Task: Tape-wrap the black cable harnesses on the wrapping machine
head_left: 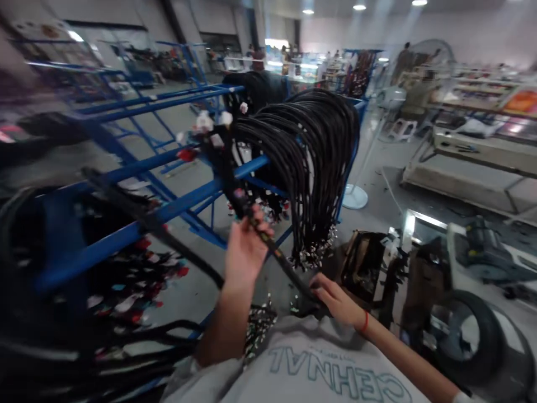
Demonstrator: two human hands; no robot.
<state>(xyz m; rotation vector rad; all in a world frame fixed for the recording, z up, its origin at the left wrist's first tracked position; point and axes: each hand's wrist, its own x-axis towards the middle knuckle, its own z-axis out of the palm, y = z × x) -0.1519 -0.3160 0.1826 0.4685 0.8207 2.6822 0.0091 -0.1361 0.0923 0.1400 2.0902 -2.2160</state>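
A black taped wire harness (283,262) runs slantwise in front of me, its bundle of white and red connectors (205,131) at the upper left over the blue rack. My left hand (248,240) is wrapped around the harness below those connectors. Lower right, my right hand (333,296) has its fingers closed on the same harness near my shirt. Past my right hand the harness's lower end is hidden. Motion blurs parts of the view.
A blue metal rack (184,198) carries many black harnesses (310,129) draped over its bars. More harnesses hang at the left with connectors (138,274). To the right are cartons (363,260), a round black machine (465,330), a standing fan (354,196) and workbenches (474,151).
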